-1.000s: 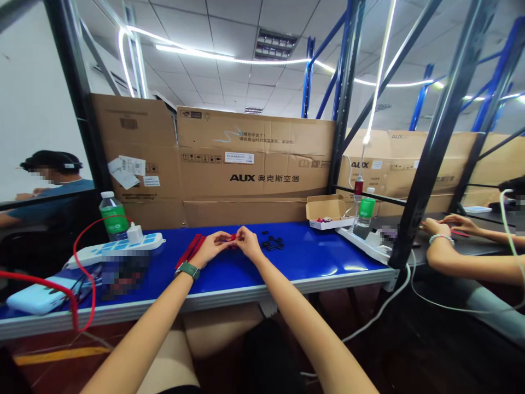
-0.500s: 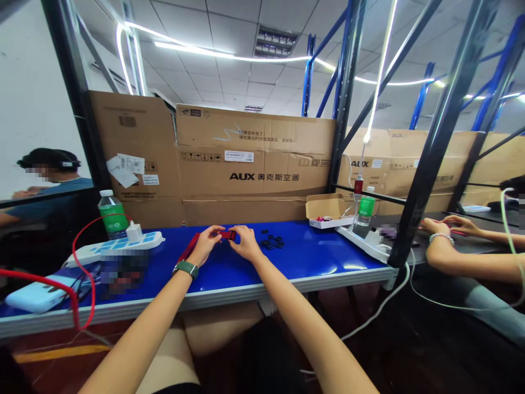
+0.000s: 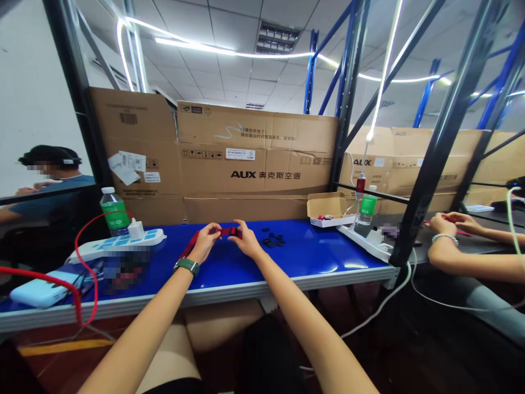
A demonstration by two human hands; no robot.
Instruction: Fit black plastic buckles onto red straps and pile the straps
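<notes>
My left hand (image 3: 206, 242), with a green watch on its wrist, pinches one end of a red strap (image 3: 227, 231) just above the blue tabletop (image 3: 311, 257). My right hand (image 3: 247, 242) grips the other end of that strap, fingers closed on it. The rest of the red strap (image 3: 189, 245) trails down and left behind my left hand. A small heap of black plastic buckles (image 3: 273, 240) lies on the table just right of my right hand.
A white power strip (image 3: 118, 243), a green-labelled bottle (image 3: 114, 211) and red cables (image 3: 84, 262) sit at the left. An open cardboard box (image 3: 328, 209) and a second power strip (image 3: 363, 241) stand at the right. Cardboard sheets wall the back. Other people work on both sides.
My hands have drawn slightly apart, stretching a short length of the red strap between them, where a second ago they were pressed together over it. The view tilted a little.
</notes>
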